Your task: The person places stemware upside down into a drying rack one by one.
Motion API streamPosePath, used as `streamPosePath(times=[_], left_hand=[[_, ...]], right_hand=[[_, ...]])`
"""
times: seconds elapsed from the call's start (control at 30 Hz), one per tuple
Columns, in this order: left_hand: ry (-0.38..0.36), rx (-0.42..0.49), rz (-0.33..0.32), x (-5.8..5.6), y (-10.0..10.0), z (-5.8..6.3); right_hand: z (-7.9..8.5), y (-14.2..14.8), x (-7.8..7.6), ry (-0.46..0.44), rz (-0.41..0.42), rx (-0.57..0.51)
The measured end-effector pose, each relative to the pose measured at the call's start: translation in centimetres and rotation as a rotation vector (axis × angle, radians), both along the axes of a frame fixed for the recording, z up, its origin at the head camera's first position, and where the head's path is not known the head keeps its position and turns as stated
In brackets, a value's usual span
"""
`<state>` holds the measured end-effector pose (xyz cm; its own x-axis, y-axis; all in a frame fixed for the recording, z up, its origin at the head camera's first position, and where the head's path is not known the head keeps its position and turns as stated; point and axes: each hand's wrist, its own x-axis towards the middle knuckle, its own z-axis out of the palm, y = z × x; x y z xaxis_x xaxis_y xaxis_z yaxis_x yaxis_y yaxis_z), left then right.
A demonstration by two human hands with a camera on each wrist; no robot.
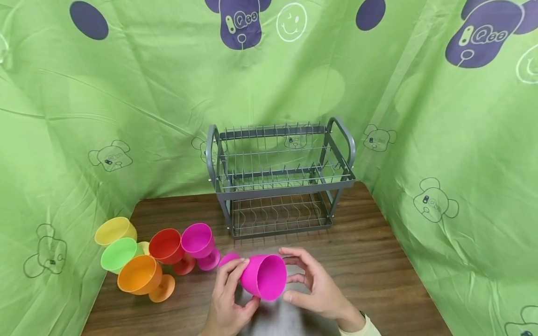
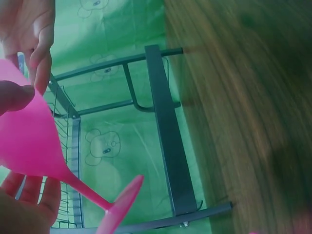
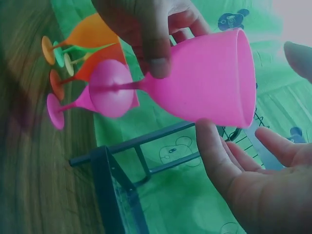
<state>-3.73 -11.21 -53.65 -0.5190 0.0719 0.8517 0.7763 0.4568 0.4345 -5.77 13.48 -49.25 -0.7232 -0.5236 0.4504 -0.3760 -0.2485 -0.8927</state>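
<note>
A magenta plastic goblet point(image 1: 271, 277) is tipped on its side above the table, its mouth toward the right and its foot toward the left. My left hand point(image 1: 230, 296) grips it around the lower bowl, with thumb and fingers on opposite sides. To the right of the mouth is my right hand point(image 1: 313, 287), fingers spread and slightly bent. In the right wrist view, a right fingertip is right at the underside of the bowl point(image 3: 204, 78). The goblet's thin stem and round foot point(image 2: 122, 204) show plainly in the left wrist view.
On the left of the wooden table point(image 1: 357, 261) stand several goblets: magenta point(image 1: 197, 240), red point(image 1: 167, 246), orange point(image 1: 138, 275), green point(image 1: 119, 254) and yellow point(image 1: 114, 231). A grey two-tier dish rack point(image 1: 281, 189) stands at the back. Green printed cloth point(image 1: 159, 93) surrounds the table.
</note>
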Motion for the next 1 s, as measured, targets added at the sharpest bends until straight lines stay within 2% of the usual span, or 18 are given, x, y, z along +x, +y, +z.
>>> streamPosePath(times=[0.23,0.4,0.67,1.0], left_hand=[[-0.062,-0.071,0.026,-0.2,-0.2,-0.9],[-0.094,-0.113,0.040,-0.1,-0.4,-0.9],[-0.110,-0.146,0.022,-0.3,-0.3,-0.4],[-0.176,-0.229,0.058,-0.1,-0.4,0.1]], right_hand=[[0.1,-0.4,-0.2,0.099,-0.165,0.181],[0.2,-0.8,-0.3,0.161,-0.229,0.275],[0.1,-1.1,-0.4,0.170,-0.288,0.360],[0.2,-1.4,-0.4,0.137,-0.313,0.395]])
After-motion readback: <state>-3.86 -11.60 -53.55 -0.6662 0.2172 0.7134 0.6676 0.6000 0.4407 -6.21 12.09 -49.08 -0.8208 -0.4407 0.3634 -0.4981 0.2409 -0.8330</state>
